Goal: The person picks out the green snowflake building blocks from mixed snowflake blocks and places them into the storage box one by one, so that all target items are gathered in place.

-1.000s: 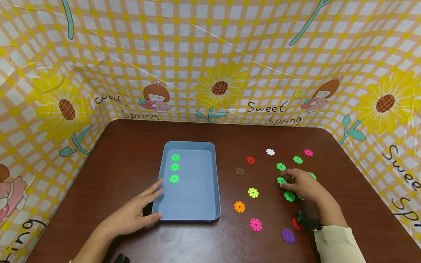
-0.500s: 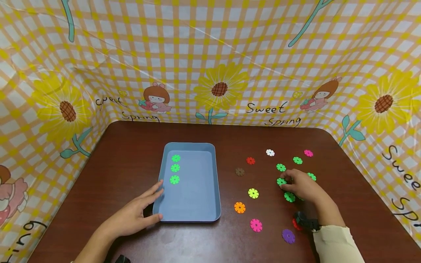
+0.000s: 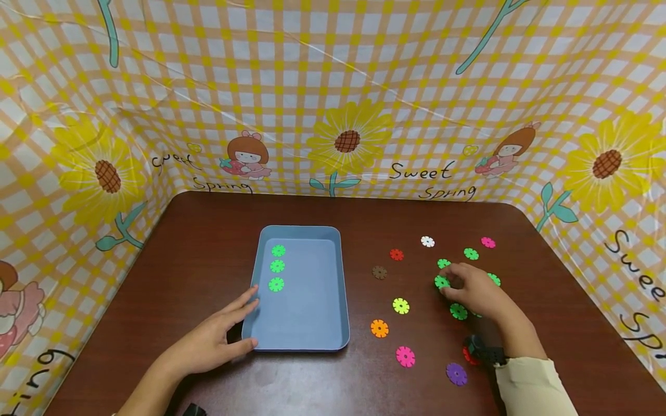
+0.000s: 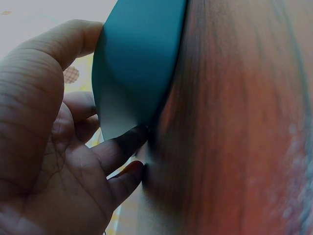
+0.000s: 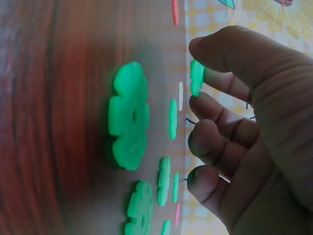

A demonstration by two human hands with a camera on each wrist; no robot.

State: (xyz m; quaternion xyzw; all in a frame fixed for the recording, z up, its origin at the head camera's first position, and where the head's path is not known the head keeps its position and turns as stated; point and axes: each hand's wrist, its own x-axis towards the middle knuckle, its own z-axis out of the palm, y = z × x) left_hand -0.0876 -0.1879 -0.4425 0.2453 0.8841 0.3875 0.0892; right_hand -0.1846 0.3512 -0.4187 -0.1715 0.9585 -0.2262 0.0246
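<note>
My right hand point(image 3: 478, 290) pinches a green notched plastic disc point(image 3: 441, 282) between thumb and forefinger; in the right wrist view this disc point(image 5: 196, 78) stands clear of the table. Around that hand lie more green discs, one point(image 3: 458, 311) below it and one point(image 3: 471, 253) behind it. My left hand point(image 3: 210, 338) rests on the left side of the blue-grey tray point(image 3: 307, 341), fingers along the side and thumb at the near corner. In the left wrist view, the thumb and fingertips touch the tray's outer wall point(image 4: 134, 58). A column of three green discs point(image 3: 277, 266) lies inside the tray, along its left side.
Between tray and right hand lie loose discs: brown point(image 3: 379, 272), red point(image 3: 396, 255), yellow point(image 3: 400, 305), orange point(image 3: 379, 328) and pink point(image 3: 405, 356). A purple disc point(image 3: 456, 374) is near the right wrist. A checked cloth point(image 3: 291, 75) stands behind the brown table point(image 3: 208, 248).
My right hand has lifted the green disc it pinches and shifted it slightly left and away from me. The left hand and tray have stayed in place.
</note>
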